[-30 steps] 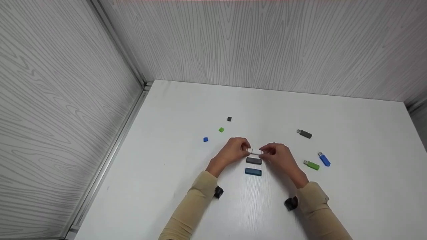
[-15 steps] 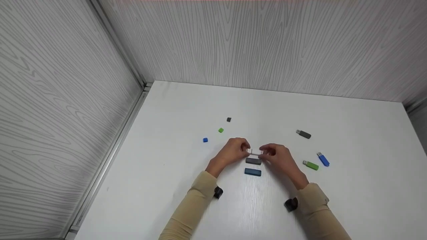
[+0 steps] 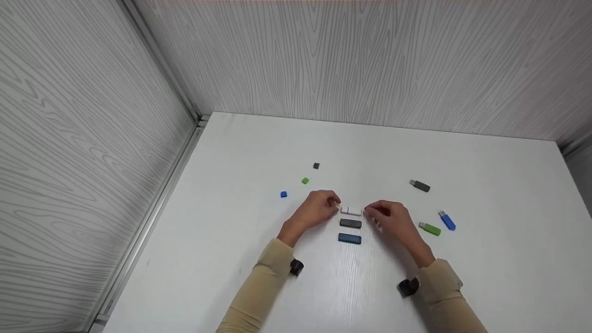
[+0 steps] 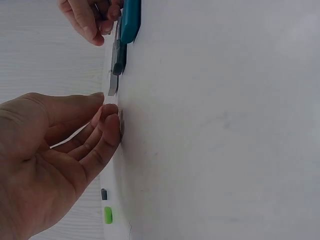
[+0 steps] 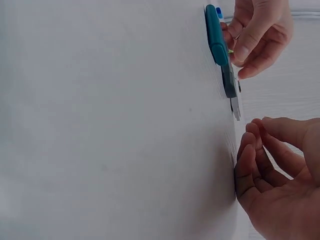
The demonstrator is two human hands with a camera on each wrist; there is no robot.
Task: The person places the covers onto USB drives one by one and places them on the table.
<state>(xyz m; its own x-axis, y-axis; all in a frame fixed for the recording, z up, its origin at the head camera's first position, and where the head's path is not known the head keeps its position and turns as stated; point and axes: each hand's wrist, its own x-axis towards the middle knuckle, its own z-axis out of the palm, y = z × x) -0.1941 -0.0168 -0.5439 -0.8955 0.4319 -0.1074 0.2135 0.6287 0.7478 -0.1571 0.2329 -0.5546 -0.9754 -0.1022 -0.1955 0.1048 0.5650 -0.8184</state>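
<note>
A small white bar [image 3: 351, 211] with a dark line across it lies flat on the white table. Just off its left end is my left hand [image 3: 311, 213], fingers loosely bent with nothing between them. Off the right end, my right hand [image 3: 394, 223] also holds nothing, its thumb and fingertips close together. Nearer me, a grey stick [image 3: 350, 224] and a teal stick [image 3: 349, 238] lie parallel to the white bar in one column. In the left wrist view the teal stick [image 4: 131, 20] partly covers the others; the right wrist view shows the white bar's end [image 5: 237, 110] apart from the fingertips.
Three USB sticks with bare plugs lie to the right: dark grey [image 3: 420, 186], blue [image 3: 447, 220] and green [image 3: 430, 229]. To the left lie three small caps: dark [image 3: 316, 165], green [image 3: 305, 181] and blue [image 3: 284, 194]. Wood-grain panels [image 3: 360, 64] stand behind and left.
Both hands have let go of the white bar and drawn slightly apart, the left hand leftward, the right hand rightward. The bar now lies flat, fully visible between them.
</note>
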